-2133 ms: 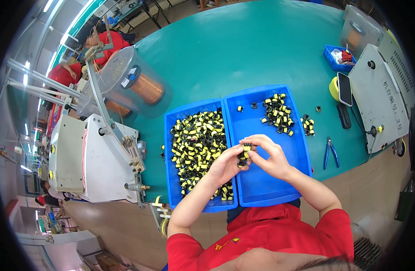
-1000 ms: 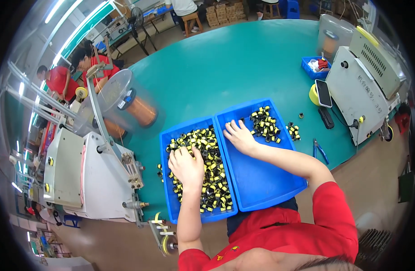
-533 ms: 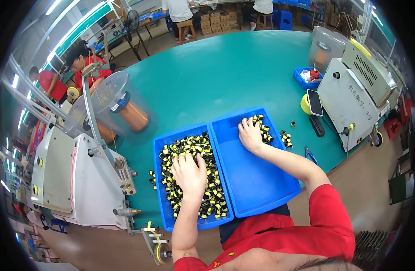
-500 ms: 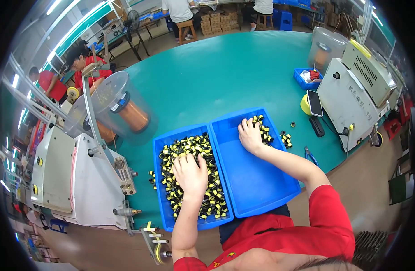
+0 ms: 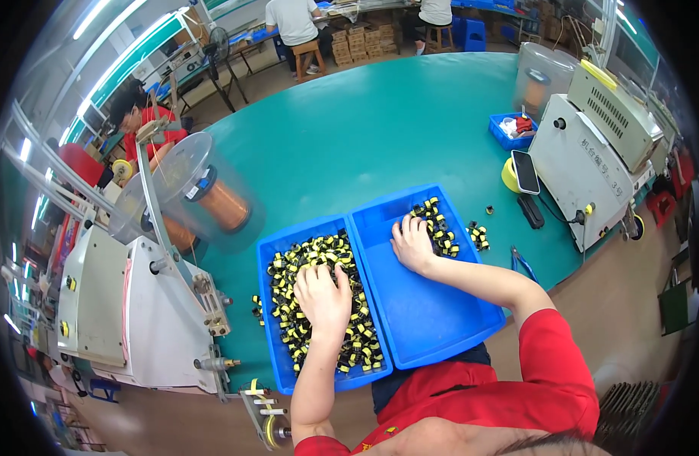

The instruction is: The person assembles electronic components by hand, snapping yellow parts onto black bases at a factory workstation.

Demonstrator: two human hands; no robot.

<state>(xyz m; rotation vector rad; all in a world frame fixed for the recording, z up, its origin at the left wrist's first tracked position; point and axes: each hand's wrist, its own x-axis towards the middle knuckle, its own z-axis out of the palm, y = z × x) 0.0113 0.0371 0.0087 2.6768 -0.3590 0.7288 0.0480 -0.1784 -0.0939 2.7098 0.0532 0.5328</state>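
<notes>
Two blue plastic trays lie side by side in front of me. A thick layer of small black parts with yellow tape, looking like wound coils (image 5: 361, 342), fills the left tray (image 5: 270, 349). My left hand (image 5: 324, 300) rests on that pile, fingers and thumb apart, with nothing visibly gripped; whatever is under the palm is hidden. In the right tray (image 5: 440, 319), a small cluster of the same coils (image 5: 444, 239) sits along the far right side. Just left of the cluster is my right hand (image 5: 412, 243), fingers spread and pointing away from me, holding nothing visible.
Loose coils (image 5: 478, 235) lie right of the trays on the green table (image 5: 349, 137), near pliers (image 5: 523, 263). A phone (image 5: 526, 172), a small blue bin (image 5: 504, 137) and a machine (image 5: 592, 163) stand farther right. Copper wire spools (image 5: 222, 205) and another machine (image 5: 167, 311) are left.
My right hand has drawn left and slightly toward me, away from the coil cluster, so more of those coils show. My left hand stays on the pile. The view has shifted slightly.
</notes>
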